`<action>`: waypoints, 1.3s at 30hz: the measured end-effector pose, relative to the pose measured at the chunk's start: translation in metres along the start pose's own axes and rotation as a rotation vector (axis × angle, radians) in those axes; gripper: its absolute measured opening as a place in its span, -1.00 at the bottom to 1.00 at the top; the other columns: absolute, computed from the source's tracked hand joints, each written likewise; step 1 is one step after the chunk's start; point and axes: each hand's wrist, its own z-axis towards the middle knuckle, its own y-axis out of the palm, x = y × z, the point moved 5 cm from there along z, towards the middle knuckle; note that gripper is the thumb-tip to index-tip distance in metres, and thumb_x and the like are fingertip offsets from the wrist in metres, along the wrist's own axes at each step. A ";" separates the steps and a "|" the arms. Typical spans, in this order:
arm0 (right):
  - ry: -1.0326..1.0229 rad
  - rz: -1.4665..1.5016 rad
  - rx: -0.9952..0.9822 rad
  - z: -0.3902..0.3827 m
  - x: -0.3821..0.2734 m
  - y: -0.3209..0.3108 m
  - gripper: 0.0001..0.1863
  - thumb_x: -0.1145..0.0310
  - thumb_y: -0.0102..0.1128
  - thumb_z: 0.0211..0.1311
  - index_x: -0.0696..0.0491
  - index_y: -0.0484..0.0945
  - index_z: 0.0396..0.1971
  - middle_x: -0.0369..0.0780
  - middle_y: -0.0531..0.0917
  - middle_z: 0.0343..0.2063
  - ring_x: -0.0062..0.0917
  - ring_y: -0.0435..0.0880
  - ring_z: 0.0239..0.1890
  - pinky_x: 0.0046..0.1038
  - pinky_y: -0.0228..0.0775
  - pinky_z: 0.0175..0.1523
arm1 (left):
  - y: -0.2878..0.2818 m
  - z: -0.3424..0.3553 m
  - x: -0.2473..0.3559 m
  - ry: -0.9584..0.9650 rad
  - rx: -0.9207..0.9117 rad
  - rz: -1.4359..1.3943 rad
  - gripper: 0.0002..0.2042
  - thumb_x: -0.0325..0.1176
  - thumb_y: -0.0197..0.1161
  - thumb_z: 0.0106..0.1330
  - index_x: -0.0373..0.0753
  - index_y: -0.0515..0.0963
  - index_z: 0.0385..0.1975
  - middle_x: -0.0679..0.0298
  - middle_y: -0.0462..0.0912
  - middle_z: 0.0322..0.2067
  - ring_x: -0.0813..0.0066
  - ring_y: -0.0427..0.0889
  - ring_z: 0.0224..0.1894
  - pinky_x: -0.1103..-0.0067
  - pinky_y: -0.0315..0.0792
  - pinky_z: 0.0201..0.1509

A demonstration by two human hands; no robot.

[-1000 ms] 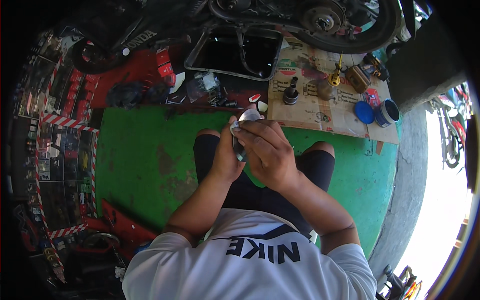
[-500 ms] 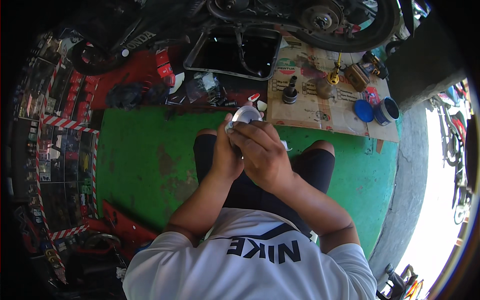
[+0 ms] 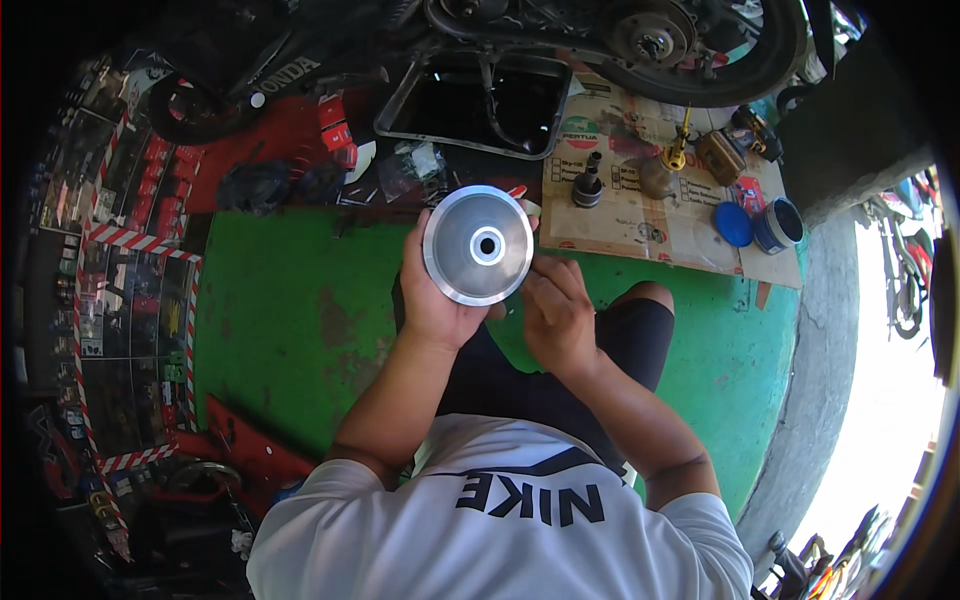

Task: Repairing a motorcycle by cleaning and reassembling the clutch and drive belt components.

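A cone-shaped round metal pulley face (image 3: 455,245) with a small hole at its centre faces up toward me in front of my knees. My left hand (image 3: 437,312) grips it from the left and below, with the thumb along its rim. Just to the right of the disc is my right hand (image 3: 560,322), its fingers curled together near the lower right edge. Whatever those fingers may hold is hidden.
Beyond my hands, a dark tray (image 3: 455,149) lies under a motorcycle wheel (image 3: 650,45). Cardboard (image 3: 690,238) at the right bears a dark cylindrical part (image 3: 588,187), yellow-topped can (image 3: 660,175), blue lid (image 3: 733,225) and tub (image 3: 776,227). A glass display case (image 3: 115,300) stands left.
The pulley face was tilted with both hands on it; now its broad face is turned up toward me. My right hand has moved off its face, down and to the right.
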 end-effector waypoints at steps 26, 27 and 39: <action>-0.061 0.121 0.016 -0.005 0.003 -0.019 -0.63 0.72 0.22 0.12 0.16 0.67 -0.05 -0.14 0.66 -0.06 -0.31 0.61 -0.16 -0.41 0.50 -0.03 | -0.031 0.013 -0.012 -0.106 0.114 0.003 -0.34 0.15 -0.08 0.46 -0.36 0.45 0.24 -0.10 0.62 0.11 -0.01 0.63 0.13 0.12 0.53 0.15; -0.031 0.066 0.014 -0.001 0.017 -0.027 -0.64 0.70 0.23 0.12 0.15 0.67 -0.05 -0.15 0.66 -0.07 -0.32 0.61 -0.14 -0.39 0.49 -0.03 | -0.032 0.012 -0.010 -0.102 0.121 -0.021 -0.33 0.16 -0.07 0.45 -0.36 0.44 0.24 -0.10 0.61 0.10 -0.03 0.62 0.14 0.09 0.52 0.16; 0.405 -0.770 -0.244 -0.007 0.240 -0.097 -0.83 0.33 0.23 0.27 0.03 0.69 -0.21 -0.12 0.71 -0.11 -0.09 0.63 -0.20 -0.16 0.45 0.00 | -0.040 0.048 0.010 -0.067 0.078 -0.221 -0.32 0.19 0.11 0.32 -0.30 0.48 0.19 0.03 0.64 0.00 0.07 0.59 0.05 0.20 0.44 0.15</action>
